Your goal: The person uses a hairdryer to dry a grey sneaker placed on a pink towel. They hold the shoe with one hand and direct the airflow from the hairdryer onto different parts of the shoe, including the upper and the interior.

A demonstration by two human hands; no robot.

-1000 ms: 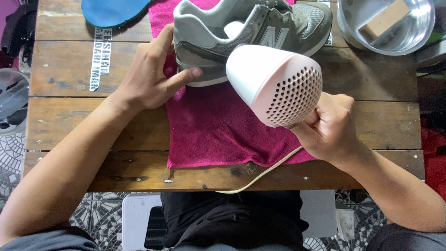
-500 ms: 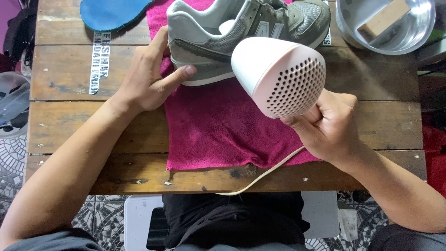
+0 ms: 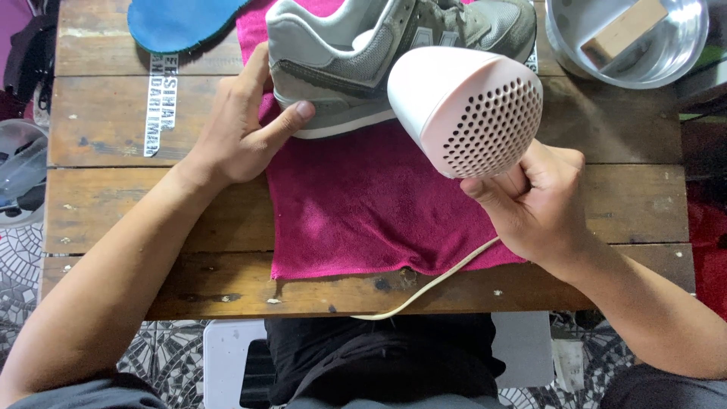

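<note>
Here, a grey sneaker (image 3: 394, 60) is lying on its side at the far edge of a magenta towel (image 3: 363, 204) spread on a wooden table (image 3: 113, 220). Its heel is steadied by the left hand (image 3: 238, 129), the thumb pressed against the white sole. A pale pink hair dryer (image 3: 466, 106) is gripped firmly by the right hand (image 3: 534, 204), and over the last second it has been carried higher and closer to the shoe's side, so the air is now directed along the upper. A blue insole (image 3: 178, 23) and a metal bowl (image 3: 681, 53) holding a brownish block (image 3: 621, 34) are set at the far edge.
</note>
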